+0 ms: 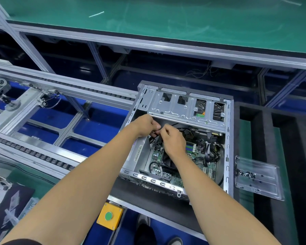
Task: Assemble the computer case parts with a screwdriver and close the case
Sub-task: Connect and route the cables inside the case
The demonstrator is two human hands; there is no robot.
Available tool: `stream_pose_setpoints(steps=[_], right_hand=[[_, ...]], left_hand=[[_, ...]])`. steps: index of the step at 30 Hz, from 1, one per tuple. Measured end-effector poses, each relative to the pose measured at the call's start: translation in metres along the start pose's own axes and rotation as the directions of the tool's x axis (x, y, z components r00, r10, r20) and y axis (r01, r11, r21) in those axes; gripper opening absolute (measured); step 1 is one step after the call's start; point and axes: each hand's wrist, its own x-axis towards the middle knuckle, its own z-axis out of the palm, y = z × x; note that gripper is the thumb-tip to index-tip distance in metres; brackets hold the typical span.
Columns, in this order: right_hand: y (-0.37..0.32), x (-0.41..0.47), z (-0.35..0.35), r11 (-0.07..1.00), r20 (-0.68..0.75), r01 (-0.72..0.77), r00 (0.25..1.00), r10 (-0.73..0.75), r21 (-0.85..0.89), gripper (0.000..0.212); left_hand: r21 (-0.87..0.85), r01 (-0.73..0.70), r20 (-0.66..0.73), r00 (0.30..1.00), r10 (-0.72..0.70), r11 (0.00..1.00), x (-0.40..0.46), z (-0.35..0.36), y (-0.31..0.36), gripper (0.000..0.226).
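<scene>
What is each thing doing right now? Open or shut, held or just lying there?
computer case: lying flat, side open, no cover on.
black cable: pinched by both hands.
left hand: gripping the cable.
right hand: gripping the cable.
clear tray: lying beside the case, small screws inside.
green button: untouched.

Colour record, open computer case on the assembly line.
Computer case (pixel 173 103): bare silver-grey metal frame, dark grey outer edge. Motherboard (pixel 198 156) inside: green, with black cables (pixel 212 152) and green-and-white slots. Foam pad (pixel 261 131), right of frame: black. Clear tray (pixel 258 177), lower right: transparent, holding dark screws (pixel 244 174). Button box (pixel 109 216), bottom centre: yellow with a green round button. Bench mat (pixel 166 23), top of frame: green. Conveyor rails (pixel 42 82), left: grey aluminium over blue floor (pixel 99 124).
</scene>
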Motion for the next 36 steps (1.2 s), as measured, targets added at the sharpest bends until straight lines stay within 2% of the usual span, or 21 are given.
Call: stream_pose_setpoints(steps=[4, 8, 13, 16, 20, 25, 32, 36], right_hand=[[-0.001, 0.004, 0.001, 1.0, -0.019, 0.009, 1.0, -0.01, -0.025, 0.034], [0.001, 0.003, -0.001, 1.0, -0.037, 0.001, 0.999, -0.001, 0.02, 0.037], [0.0, 0.002, -0.002, 0.998, -0.031, -0.021, 0.999, 0.023, 0.063, 0.033], [0.002, 0.003, -0.002, 0.995, 0.006, -0.022, 1.0, 0.021, 0.094, 0.035], [0.006, 0.007, -0.001, 0.995, 0.043, -0.018, 0.999, 0.014, 0.102, 0.037], [0.006, 0.011, -0.004, 0.991, 0.076, -0.021, 0.997, 0.011, 0.131, 0.037], [0.005, 0.016, -0.005, 0.987, 0.104, -0.014, 0.995, -0.002, 0.159, 0.045], [0.003, 0.017, -0.005, 0.986, 0.124, 0.015, 0.992, -0.036, 0.166, 0.047]], left_hand=[[-0.039, 0.004, -0.01, 1.0, -0.004, 0.999, 0.001, 0.001, 0.0, 0.024], [-0.105, 0.028, -0.038, 0.999, -0.032, 0.994, 0.001, 0.002, 0.001, 0.016], [-0.143, 0.049, -0.02, 0.998, -0.052, 0.989, 0.002, 0.001, 0.002, 0.018], [-0.19, 0.09, 0.039, 0.996, -0.084, 0.978, 0.003, -0.003, 0.005, 0.019], [-0.212, 0.225, 0.178, 0.966, -0.189, 0.951, 0.002, -0.02, 0.015, 0.013], [-0.255, 0.33, 0.214, 0.936, -0.28, 0.909, 0.007, -0.024, 0.02, 0.013], [-0.174, 0.324, 0.18, 0.939, -0.293, 0.93, 0.003, -0.014, 0.026, 0.012], [-0.159, 0.317, 0.194, 0.939, -0.286, 0.935, 0.001, -0.015, 0.029, 0.026]])
